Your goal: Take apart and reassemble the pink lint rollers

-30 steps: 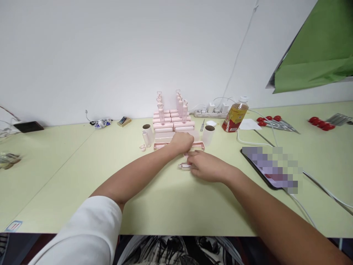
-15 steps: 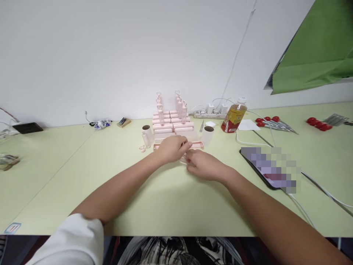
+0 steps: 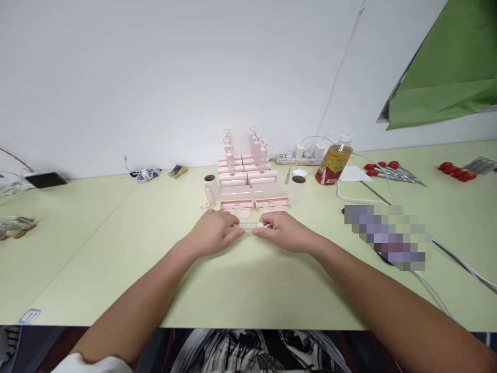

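Observation:
My left hand (image 3: 213,231) and my right hand (image 3: 280,231) meet just above the pale green table (image 3: 116,248), each pinching one end of a small clear pink tube (image 3: 247,227) held level between them. Right behind the hands lie a flat pink tray (image 3: 272,202), another pink tray (image 3: 236,204) and a small round pink disc (image 3: 245,213). Further back stands a stack of pink boxes (image 3: 244,176) with several upright pink tubes (image 3: 259,150) on it.
Two cardboard rolls (image 3: 210,184) (image 3: 297,187) flank the pink stack. An amber bottle (image 3: 334,160) and a power strip (image 3: 301,155) sit behind right. A blurred phone (image 3: 384,235) with a white cable lies right. Red-handled tools (image 3: 382,170) lie far right.
My left hand drew back from the pink trays toward me and took the other end of the tube. My right hand lifted the tube off the table.

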Motion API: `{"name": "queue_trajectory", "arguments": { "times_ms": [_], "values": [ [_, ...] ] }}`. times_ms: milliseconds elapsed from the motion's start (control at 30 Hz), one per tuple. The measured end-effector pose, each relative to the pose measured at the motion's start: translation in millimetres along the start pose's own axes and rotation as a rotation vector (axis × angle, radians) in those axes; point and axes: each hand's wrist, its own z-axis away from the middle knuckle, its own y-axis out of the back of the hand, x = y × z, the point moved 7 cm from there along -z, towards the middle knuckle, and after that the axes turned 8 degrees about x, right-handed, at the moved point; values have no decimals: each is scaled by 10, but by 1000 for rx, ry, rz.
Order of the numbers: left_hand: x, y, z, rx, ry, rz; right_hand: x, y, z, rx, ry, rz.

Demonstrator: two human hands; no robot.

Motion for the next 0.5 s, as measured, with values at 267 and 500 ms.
{"name": "queue_trajectory", "arguments": {
  "times_ms": [267,500],
  "values": [
    [285,-186,-4,25,-12,-30,-61,-179,37,-16,45,-149],
    [208,-119,21,209,81,294,-164,-105,61,22,107,-274]
  ]
}}
